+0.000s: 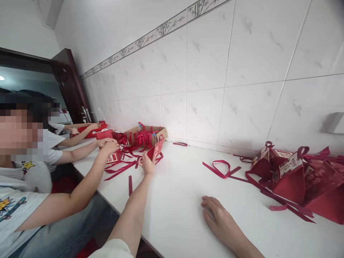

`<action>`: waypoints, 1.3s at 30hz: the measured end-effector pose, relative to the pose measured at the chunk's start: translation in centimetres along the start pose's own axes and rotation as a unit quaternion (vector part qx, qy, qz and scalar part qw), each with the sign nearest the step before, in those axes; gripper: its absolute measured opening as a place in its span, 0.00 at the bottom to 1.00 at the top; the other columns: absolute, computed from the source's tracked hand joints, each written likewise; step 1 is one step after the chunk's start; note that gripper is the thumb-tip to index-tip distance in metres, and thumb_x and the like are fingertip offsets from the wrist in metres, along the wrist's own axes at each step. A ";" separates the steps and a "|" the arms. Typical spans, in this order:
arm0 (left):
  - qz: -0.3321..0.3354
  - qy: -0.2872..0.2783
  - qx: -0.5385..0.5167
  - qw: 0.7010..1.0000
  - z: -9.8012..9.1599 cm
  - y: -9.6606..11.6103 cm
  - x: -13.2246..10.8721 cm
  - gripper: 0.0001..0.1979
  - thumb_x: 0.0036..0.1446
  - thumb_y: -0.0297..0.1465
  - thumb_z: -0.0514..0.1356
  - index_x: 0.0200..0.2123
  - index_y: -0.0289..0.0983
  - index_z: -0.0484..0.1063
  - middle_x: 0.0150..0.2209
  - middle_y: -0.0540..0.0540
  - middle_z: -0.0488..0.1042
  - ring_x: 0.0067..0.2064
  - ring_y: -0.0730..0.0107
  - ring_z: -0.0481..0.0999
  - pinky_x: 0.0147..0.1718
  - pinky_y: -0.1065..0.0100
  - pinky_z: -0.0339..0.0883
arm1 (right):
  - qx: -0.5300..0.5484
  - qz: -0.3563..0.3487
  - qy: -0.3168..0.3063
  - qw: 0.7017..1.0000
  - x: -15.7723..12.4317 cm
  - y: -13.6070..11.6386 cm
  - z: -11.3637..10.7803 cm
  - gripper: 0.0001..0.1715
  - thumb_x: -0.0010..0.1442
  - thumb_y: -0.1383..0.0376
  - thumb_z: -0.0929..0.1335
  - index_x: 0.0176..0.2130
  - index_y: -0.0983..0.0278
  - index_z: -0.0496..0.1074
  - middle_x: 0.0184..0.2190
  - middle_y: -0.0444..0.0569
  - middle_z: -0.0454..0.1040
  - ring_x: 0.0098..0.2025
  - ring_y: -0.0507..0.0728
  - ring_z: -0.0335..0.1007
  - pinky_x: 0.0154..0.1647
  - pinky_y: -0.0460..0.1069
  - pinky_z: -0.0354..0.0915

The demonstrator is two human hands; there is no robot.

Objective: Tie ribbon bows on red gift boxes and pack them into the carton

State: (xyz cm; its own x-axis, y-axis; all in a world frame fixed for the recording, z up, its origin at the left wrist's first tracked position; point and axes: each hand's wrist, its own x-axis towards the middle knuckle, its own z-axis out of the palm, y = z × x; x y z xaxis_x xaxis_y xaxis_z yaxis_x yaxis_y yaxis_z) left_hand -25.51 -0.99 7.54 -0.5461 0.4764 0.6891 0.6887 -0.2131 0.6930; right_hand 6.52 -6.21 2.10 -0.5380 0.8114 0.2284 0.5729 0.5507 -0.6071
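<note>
My left hand [148,164] reaches forward over the white table and is closed on a red paper gift box [158,147] with pale printing, held tilted upright. Its far side and part of my fingers are hidden. Dark red ribbons lie around that hand. My right hand [219,218] rests on the tabletop, fingers loosely stretched and thumb apart, with nothing in it. Beyond it, a loop of red ribbon [221,173] lies on the table. To the right sits a pile of red gift boxes [291,179] with ribbon handles.
A cardboard box [162,133] full of red ribbons stands against the tiled wall [204,107]. At left, a co-worker's hands [109,145] are over another red box. Farther back, another person's arm reaches toward a red tray [91,129]. A short ribbon strip [130,185] lies near the table edge.
</note>
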 end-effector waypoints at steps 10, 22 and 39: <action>-0.092 0.038 -0.087 0.991 6.8 7.4 -3.1 0.18 0.47 0.27 0.64 0.42 0.37 0.63 0.47 0.39 0.72 0.52 0.54 0.70 0.56 0.50 0.55 | 0.155 0.014 0.022 0.988 0.2 0.1 -0.6 0.12 0.55 0.60 0.60 0.29 0.60 0.70 0.45 0.51 0.74 0.49 0.60 0.71 0.49 0.54 0.68; -0.196 -0.089 -0.292 0.932 13.4 14.7 -15.6 0.17 0.46 0.30 0.62 0.38 0.36 0.59 0.39 0.39 0.74 0.40 0.62 0.77 0.39 0.63 0.70 | 0.339 0.188 0.349 0.853 1.6 3.5 -2.3 0.33 0.55 0.45 0.59 0.50 0.64 0.54 0.57 0.60 0.57 0.59 0.64 0.58 0.54 0.59 0.63; -0.092 -0.434 -0.375 0.814 11.9 15.4 -16.0 0.19 0.53 0.42 0.57 0.44 0.36 0.66 0.42 0.41 0.75 0.42 0.59 0.75 0.40 0.61 0.70 | 0.238 0.069 0.332 0.910 -3.5 4.0 -7.3 0.17 0.61 0.51 0.61 0.38 0.62 0.64 0.41 0.51 0.69 0.42 0.57 0.68 0.45 0.54 0.69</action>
State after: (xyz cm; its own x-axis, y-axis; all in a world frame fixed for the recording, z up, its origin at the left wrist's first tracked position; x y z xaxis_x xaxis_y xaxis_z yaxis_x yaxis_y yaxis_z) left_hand -0.45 -1.71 4.64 0.1595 0.9127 0.3762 -0.0293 -0.3766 0.9259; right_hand 15.21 -5.45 4.39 0.1029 0.8928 0.4385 0.1899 0.4151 -0.8897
